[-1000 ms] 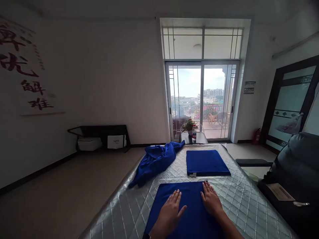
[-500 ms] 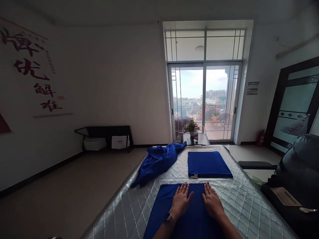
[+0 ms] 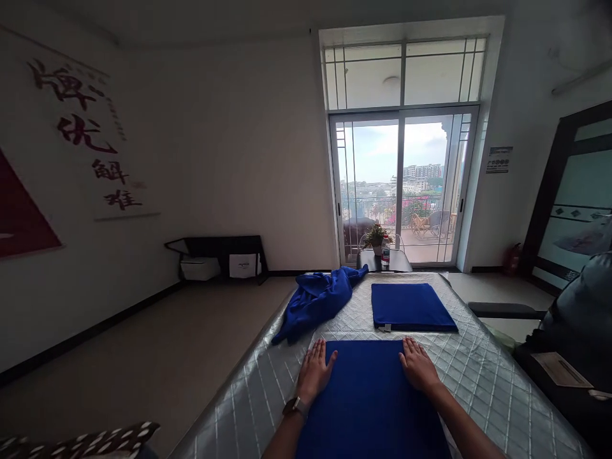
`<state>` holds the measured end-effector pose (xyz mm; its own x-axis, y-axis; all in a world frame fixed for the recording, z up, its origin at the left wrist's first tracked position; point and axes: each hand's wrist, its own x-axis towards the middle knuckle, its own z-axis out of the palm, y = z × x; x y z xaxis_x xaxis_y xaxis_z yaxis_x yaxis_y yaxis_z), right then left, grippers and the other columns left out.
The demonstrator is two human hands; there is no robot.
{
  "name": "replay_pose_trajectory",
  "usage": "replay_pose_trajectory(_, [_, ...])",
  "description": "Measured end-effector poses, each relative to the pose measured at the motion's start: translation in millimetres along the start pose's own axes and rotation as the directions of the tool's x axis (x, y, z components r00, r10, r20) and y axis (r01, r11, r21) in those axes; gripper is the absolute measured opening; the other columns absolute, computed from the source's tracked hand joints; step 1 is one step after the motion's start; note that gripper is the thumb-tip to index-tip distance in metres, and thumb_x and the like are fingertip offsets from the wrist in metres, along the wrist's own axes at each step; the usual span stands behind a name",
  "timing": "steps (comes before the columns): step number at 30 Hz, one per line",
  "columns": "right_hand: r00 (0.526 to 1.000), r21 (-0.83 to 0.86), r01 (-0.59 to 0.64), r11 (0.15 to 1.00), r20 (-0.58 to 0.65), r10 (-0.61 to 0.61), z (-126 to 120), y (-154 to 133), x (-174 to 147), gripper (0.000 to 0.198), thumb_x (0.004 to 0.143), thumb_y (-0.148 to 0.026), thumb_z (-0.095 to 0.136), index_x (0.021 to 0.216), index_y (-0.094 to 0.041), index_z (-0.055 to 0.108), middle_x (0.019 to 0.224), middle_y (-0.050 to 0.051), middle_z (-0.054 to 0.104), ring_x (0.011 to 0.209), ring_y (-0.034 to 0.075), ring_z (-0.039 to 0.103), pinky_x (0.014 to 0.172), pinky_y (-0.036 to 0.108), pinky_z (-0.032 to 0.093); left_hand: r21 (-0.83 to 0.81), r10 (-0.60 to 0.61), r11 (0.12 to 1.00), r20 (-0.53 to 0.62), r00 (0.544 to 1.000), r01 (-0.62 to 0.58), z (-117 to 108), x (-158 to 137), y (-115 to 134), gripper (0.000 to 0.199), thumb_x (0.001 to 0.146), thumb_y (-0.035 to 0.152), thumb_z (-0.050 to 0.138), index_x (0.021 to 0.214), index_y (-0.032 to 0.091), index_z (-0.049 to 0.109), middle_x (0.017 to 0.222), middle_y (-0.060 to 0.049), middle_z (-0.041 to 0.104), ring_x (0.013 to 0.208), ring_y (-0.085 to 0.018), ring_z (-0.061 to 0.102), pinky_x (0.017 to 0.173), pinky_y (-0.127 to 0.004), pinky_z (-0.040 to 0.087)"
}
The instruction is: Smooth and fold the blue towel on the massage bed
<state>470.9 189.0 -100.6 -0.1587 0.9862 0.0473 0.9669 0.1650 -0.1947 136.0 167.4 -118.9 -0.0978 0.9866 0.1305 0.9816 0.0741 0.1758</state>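
Along its left edge, the quilted silver surface (image 3: 253,389) slopes away toward the window, and a crumpled blue cloth (image 3: 320,299) lies close to that edge, its tip pointing at the far edge. Nearer, the left hand (image 3: 313,371) lies palm down at the far left corner of the near flat cloth (image 3: 366,401), fingers straight and open, thumb spread (a dark watch (image 3: 296,406) sits on that wrist). The near flat cloth stretches toward the near edge, out of the picture. At its far right corner the right hand (image 3: 421,366) also presses flat, its fingers open and grasping nothing. A narrow strip of silver cover separates this cloth from the far flat cloth (image 3: 414,308), which has a white tag (image 3: 385,327) at its near left corner. A wider band of cover runs between the right hand and the right edge, with a black chair (image 3: 574,325) just past it. Counted up: three blue cloths, two flat and one crumpled; two hands; one watch; one tag; one chair.
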Motion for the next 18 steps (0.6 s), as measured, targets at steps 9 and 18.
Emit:
replay_pose_trajectory(9, [0.999,-0.007,-0.003,1.000,-0.037,0.003,12.6,4.2,6.5,0.068,0.100,-0.039,0.022,0.159,-0.004,0.026,0.167,0.012,0.024,0.156,0.020,0.016,0.126,0.039,0.014,-0.005,0.053,0.999,-0.084,0.995,-0.054,-12.8,1.0,16.9,0.079,0.102,0.059,0.017,0.153,0.004,0.042,0.160,-0.020,0.041,0.150,-0.034,0.035,0.123,-0.050,0.029])
replay_pose_trajectory(18, [0.998,-0.006,0.026,1.000,-0.060,-0.027,21.5,12.2,9.7,0.065,0.098,-0.029,0.023,0.158,-0.005,0.028,0.167,0.012,0.024,0.155,0.020,0.017,0.126,0.040,0.015,-0.100,0.383,0.915,-0.094,0.919,-0.391,26.0,5.2,188.7,0.062,0.104,0.055,0.028,0.154,0.022,0.044,0.162,-0.006,0.043,0.152,-0.023,0.033,0.125,-0.040,0.029])
